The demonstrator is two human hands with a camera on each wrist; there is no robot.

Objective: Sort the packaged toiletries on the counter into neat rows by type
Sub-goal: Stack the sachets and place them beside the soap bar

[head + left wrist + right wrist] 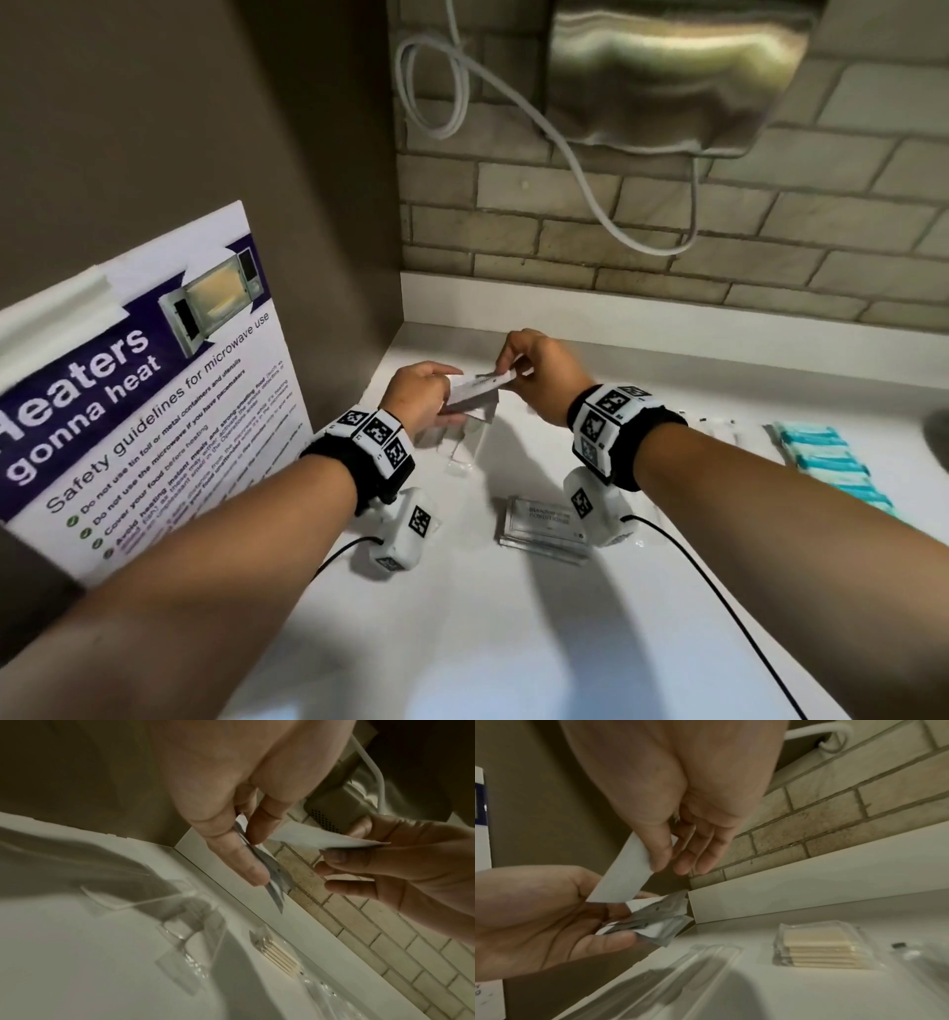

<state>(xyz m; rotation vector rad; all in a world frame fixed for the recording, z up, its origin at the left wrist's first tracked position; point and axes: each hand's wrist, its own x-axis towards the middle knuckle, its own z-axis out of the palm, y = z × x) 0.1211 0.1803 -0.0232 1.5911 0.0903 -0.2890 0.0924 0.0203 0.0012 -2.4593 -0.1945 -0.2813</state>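
Above the white counter [462, 642], near the back left corner, my left hand [449, 398] grips a small fan of silver-and-white sachets [470, 403]; thumb and fingers pinch them in the left wrist view [270, 876]. My right hand [513, 367] pinches one white sachet [488, 381] by its end, with its other end reaching the left hand's bundle. In the right wrist view the white sachet [623, 874] slants down to the held sachets [659, 914]. A stack of silver sachets [544, 524] lies on the counter below my hands.
Clear plastic packets [462, 447] lie under the left hand. A clear pack of pale sticks [826, 947] rests by the backsplash. Teal packets [827, 462] form a row at the right. A microwave poster [154, 385] leans at the left; a hand dryer [667, 67] hangs overhead.
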